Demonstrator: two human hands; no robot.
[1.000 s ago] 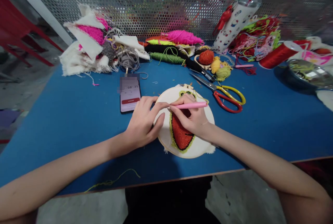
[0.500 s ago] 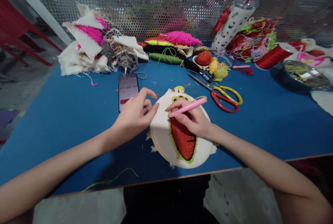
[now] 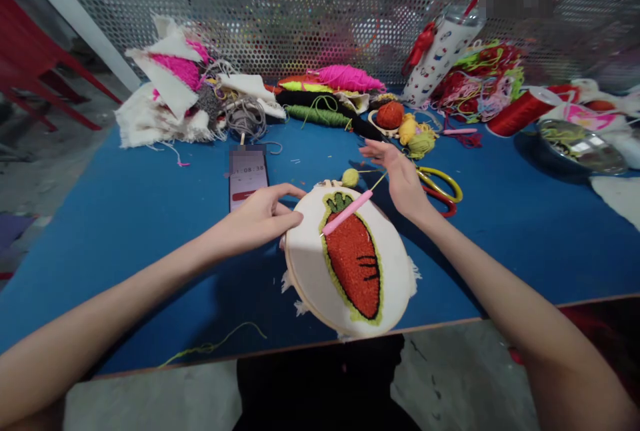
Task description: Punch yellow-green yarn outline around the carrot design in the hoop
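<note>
My left hand (image 3: 273,214) grips the left rim of a round embroidery hoop (image 3: 300,284), thumb at the edge. The hoop's white cloth carries a tufted orange carrot (image 3: 350,264) with a black outline, green top and yellow-green border. A pink punch needle (image 3: 347,213) rests across the carrot, its tip at the left border, untouched by either hand. My right hand (image 3: 395,171) is raised past the hoop's upper right. Yellow-green yarn (image 3: 379,181) runs taut from the needle's back end to this hand, and another stretch comes from a small yarn ball (image 3: 351,177). The fingers' exact hold is partly hidden.
Scissors (image 3: 443,184) with yellow and red handles lie partly behind my right hand. A phone (image 3: 249,181) is at left. Yarn bundles (image 3: 345,77), cloth scraps (image 3: 170,117), a tumbler (image 3: 440,57), a red thread spool (image 3: 523,111) and a metal bowl (image 3: 583,147) line the back.
My right hand has let go of the punch needle and moved up and right to the yarn. My left hand has taken hold of the hoop's rim. The hoop has tilted and shifted slightly nearer.
</note>
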